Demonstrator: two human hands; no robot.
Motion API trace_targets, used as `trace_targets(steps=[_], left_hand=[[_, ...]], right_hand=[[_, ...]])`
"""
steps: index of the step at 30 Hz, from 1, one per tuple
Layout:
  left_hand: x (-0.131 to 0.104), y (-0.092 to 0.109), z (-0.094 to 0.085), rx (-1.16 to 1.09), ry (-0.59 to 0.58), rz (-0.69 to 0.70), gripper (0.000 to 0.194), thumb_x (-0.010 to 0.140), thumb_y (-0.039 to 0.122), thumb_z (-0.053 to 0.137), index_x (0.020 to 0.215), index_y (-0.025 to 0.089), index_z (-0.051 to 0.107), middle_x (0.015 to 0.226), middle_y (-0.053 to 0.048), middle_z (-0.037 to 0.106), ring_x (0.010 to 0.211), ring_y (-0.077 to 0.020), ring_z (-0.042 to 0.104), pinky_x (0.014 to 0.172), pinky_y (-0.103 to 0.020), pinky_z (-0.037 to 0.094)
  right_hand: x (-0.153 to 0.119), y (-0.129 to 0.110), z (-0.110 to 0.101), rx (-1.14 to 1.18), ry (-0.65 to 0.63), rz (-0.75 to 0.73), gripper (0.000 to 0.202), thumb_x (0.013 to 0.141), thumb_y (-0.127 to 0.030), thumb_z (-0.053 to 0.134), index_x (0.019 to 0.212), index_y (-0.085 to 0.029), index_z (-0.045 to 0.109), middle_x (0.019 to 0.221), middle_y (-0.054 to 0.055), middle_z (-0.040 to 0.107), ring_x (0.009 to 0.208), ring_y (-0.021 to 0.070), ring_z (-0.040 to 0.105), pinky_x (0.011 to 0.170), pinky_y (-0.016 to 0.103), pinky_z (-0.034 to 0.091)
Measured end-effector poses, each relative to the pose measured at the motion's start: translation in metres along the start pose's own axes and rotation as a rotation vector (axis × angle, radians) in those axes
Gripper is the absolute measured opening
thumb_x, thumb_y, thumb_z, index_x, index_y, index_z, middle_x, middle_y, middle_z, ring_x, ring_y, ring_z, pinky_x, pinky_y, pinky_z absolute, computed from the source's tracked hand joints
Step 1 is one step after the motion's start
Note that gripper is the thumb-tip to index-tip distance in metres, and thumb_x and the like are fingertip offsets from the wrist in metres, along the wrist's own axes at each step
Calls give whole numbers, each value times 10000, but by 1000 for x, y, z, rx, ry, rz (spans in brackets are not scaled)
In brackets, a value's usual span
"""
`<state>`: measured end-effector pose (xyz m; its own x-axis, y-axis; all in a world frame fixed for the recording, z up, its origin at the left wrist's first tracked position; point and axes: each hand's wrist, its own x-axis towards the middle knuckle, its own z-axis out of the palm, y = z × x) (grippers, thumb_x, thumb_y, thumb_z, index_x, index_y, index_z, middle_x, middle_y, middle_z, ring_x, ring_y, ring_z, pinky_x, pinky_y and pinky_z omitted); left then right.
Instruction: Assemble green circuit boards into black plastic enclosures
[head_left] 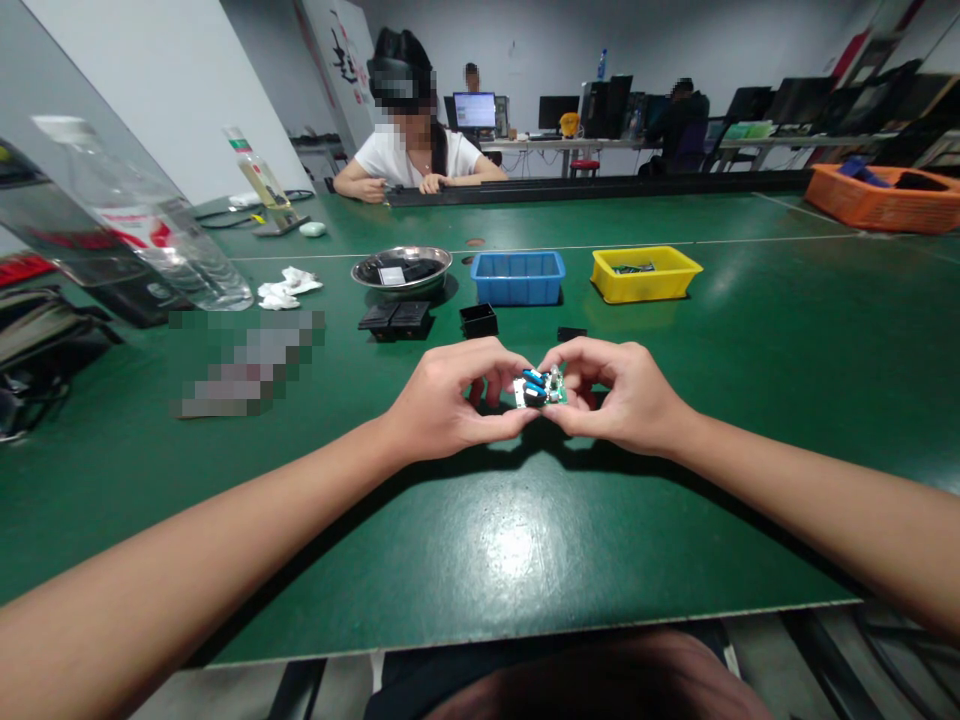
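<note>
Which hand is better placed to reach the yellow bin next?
Probably the right hand: it is nearer the yellow bin, and the left hand could keep its grip on the board, which both hold.

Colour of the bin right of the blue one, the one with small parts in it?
Yellow bin; shows best in the head view.

Bowl [403, 284] lies left of two bins [517, 278], behind black boxes [395, 320].
</note>
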<state>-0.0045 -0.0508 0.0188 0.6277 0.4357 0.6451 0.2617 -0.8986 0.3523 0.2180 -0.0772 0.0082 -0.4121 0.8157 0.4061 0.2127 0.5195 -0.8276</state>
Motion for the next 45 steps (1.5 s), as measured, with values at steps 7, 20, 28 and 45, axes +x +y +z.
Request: trace_targets(steps=[7, 20, 28, 45], left_hand=[[-1, 1, 0, -9, 8, -12, 186, 799, 240, 783, 945, 147, 712, 696, 19, 629, 581, -83, 539, 548, -194, 444], [0, -3, -1, 3, -5, -46, 228, 820, 291, 773, 977, 150, 687, 738, 14, 630, 590, -81, 550, 565, -187, 460], [0, -2, -2, 32, -7, -29, 238, 865, 323, 746, 1021, 149, 702, 764, -12, 654, 630, -100, 578, 588, -202, 472], [0, -3, -3, 46, 35, 21, 236, 867, 285, 762, 1052, 144, 725, 812, -38, 682, 660, -104, 587, 575, -198, 473]], right_hand=[[-1, 0, -1, -38, 3, -41, 262, 746, -230, 772, 962, -131, 663, 572, -70, 540, 489, 57, 464, 484, 196, 378], [-1, 1, 0, -54, 63, -62, 260, 765, -260, 784, 962, -137, 668, 568, -70, 548, 479, 58, 470, 481, 198, 377], [-1, 2, 0, -49, 82, -66, 275, 771, -256, 783, 996, -144, 672, 575, -67, 566, 480, 66, 484, 486, 206, 390], [0, 3, -1, -70, 108, -73, 303, 793, -267, 794, 1041, -108, 726, 594, -41, 596, 504, 73, 498, 497, 206, 390]])
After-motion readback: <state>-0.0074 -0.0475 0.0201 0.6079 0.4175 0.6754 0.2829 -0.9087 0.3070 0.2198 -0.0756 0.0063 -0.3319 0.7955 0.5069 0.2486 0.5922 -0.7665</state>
